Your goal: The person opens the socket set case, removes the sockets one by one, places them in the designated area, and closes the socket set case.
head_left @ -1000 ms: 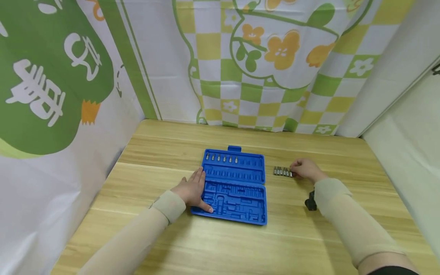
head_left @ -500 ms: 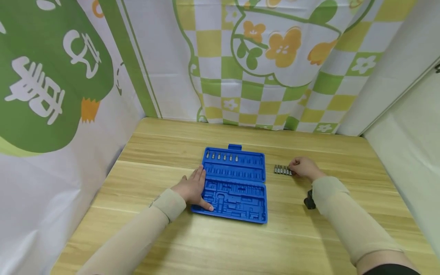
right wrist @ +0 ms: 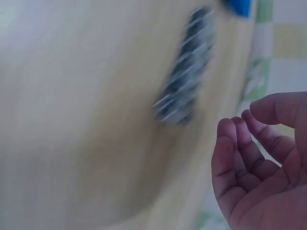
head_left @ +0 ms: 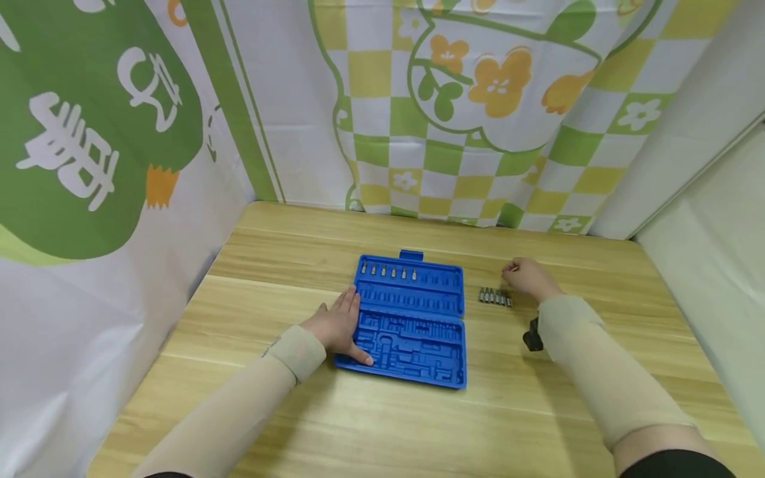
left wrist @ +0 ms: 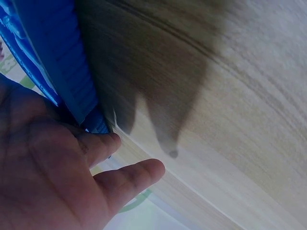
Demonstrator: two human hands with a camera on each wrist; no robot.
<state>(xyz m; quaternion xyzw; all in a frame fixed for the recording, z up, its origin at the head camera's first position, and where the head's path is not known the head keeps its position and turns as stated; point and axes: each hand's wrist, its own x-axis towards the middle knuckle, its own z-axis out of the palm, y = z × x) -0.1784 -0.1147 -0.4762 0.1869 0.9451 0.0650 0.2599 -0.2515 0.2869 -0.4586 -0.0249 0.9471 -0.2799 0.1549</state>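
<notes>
A blue plastic tool case [head_left: 412, 307] lies unfolded on the table. My left hand [head_left: 335, 328] rests against its left side with fingers straight, the thumb over the lower tray's edge. In the left wrist view the left hand [left wrist: 53, 163] is beside the case wall [left wrist: 62, 57]. Several metal bit sockets [head_left: 388, 271] stand along the case's upper row. To the right of the case, more bit sockets [head_left: 495, 297] lie side by side in a short row. Just above that row is my right hand [head_left: 532, 279], its fingers loosely curled; nothing shows between the fingertips in the right wrist view [right wrist: 264, 158].
The wooden table [head_left: 406, 425] reaches to a patterned curtain [head_left: 430, 153] at the back. A white cloth wall [head_left: 711, 192] borders the right side. A small black wrist camera [head_left: 533, 335] hangs beneath the right cuff.
My right hand has lifted off the right end of the bit socket row and moved a little toward the back. The last socket now shows uncovered. The left hand stays on the case.
</notes>
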